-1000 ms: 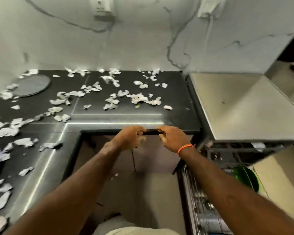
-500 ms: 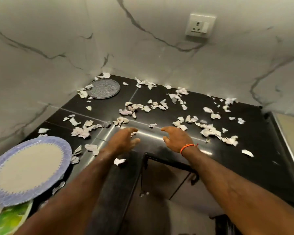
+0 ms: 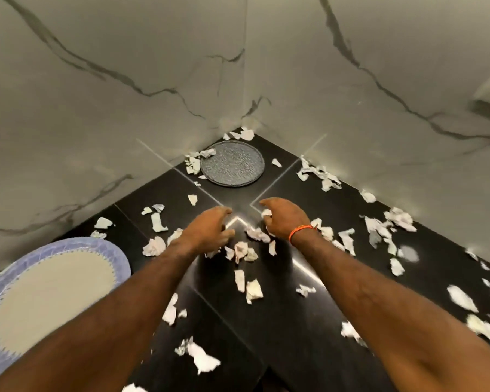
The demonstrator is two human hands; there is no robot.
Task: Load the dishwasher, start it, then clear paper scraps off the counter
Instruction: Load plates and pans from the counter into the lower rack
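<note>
A: From the head view, how do the hands lie?

B: Both forearms reach in from the bottom of the frame toward its centre; the left hand [image 3: 210, 232] hovers palm down over the black surface [image 3: 303, 312], its fingers [image 3: 224, 211] loosely bent and spread, gripping nothing; the right hand [image 3: 285, 219] sits just beside it, knuckles up, an orange band [image 3: 301, 231] round the wrist.

A: And the right fingers?

B: Curved downward over a white scrap; whether they pinch it or only touch it I cannot tell.

A: Where are the paper scraps?

B: The paper scraps [image 3: 245, 251] are strewn across the whole surface: a cluster directly between and below the two hands, more along the wall at the right of the frame, others toward the lower right, blurred; they are small, torn, crumpled and white.

A: The surface itself?

B: Glossy black slabs meeting in thin bright seams that cross just ahead of the fingertips; the walls [image 3: 125, 80] behind are pale marble with dark veins, joining in a corner at the upper centre.

A: Anything else?

B: A round, grey, pebbled-texture plate [image 3: 232, 163] lies flat in that corner, scraps touching its left rim; a large round plate [image 3: 96, 250] with a lilac rim and cream centre sits at the lower left.
</note>
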